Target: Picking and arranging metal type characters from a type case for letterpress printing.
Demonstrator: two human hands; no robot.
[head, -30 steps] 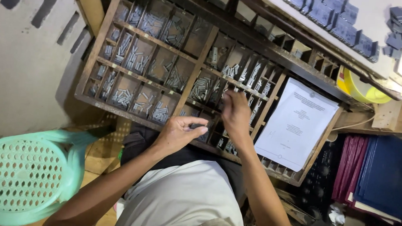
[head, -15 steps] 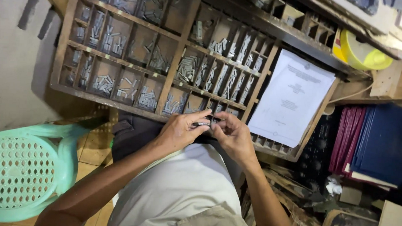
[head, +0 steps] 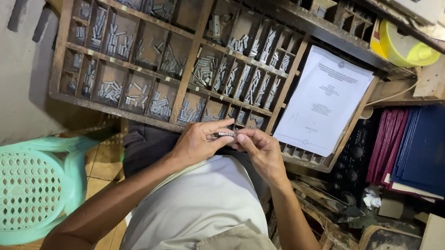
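- Below the type case [head: 184,96], over the person's lap, the left hand [head: 197,141] and right hand [head: 261,150] meet, both pinched on a short row of metal type [head: 226,134] held level between the fingertips.
- By the look of it, the step in hand is gathering or squaring up picked letters; the pieces sit clear of the case, just in front of its near rail.
- To my eye the next move calls for a steady pinch from both sides, so the loose sorts stay in line and none drops to the floor.
- Most of the case's wooden compartments hold small grey sorts, heaped in some, stood in rows in the narrow ones at the middle.
- One printed sheet [head: 322,101] lies tilted over the case's right end.
- Off to the left stands a green stool [head: 25,189]; at the right lean red and blue folders [head: 414,146].
- Above them sits a yellow tub [head: 405,45]; I cannot tell its contents.
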